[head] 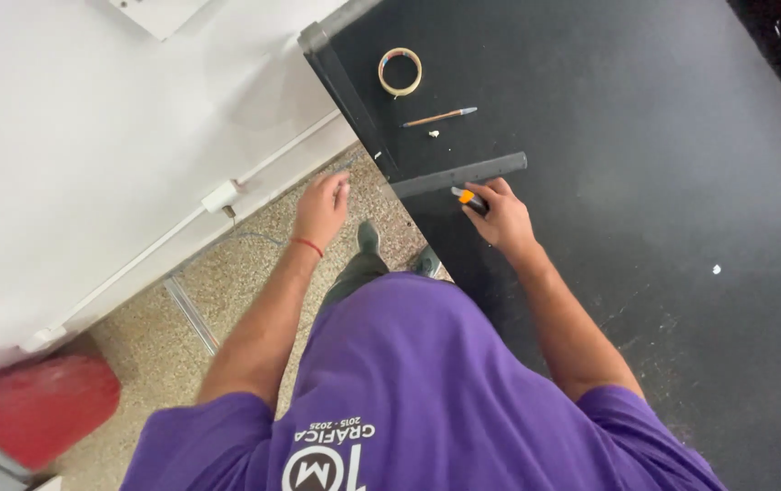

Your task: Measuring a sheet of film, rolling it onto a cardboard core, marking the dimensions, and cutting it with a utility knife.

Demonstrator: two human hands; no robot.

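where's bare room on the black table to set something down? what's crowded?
Bare: the black table right of the ruler and right hand, out to the far right edge, only small white specks on it. Also the top strip beyond the tape roll. Crowded: the left corner, where tape roll, pencil, ruler and the utility knife in the right hand cluster.

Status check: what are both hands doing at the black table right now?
Right hand shut on orange utility knife, beside grey ruler. Left hand off the table edge, seemingly empty. Tape roll and pencil lie clear beyond.
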